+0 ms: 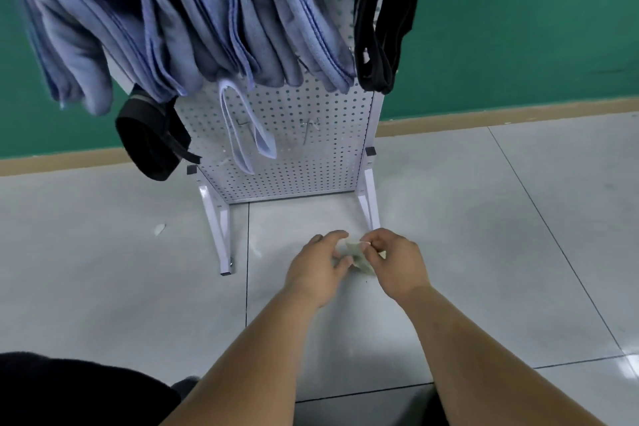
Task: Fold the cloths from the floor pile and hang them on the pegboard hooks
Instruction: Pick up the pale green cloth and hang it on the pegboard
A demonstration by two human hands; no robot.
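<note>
Low in the centre of the frame, both hands are down at the grey tiled floor (103, 252), working on one small pale cloth (356, 252). The left hand (320, 263) has its fingers curled over the cloth's left side, thumb tucked underneath. The right hand (394, 263) pinches the upper edge between thumb and forefinger, and its other fingers are bent in. The cloth is bunched between them, right at floor level, just in front of the white stand leg (368, 204) on the right.

Up above, the white pegboard (304, 156) fills the top middle. Across its upper rows hang three folded blue cloths (287, 21), side by side and draped thick. At the upper right edge of the board a black cloth (383, 17) hangs in a long loop. Lower left of the board, a second dark bundle (152, 138) dangles. A narrow white strip (242, 128) hangs at the board's centre, and beside it, to the right, a bare hook (309, 128) sticks out. Behind everything runs a green wall (518, 28).
</note>
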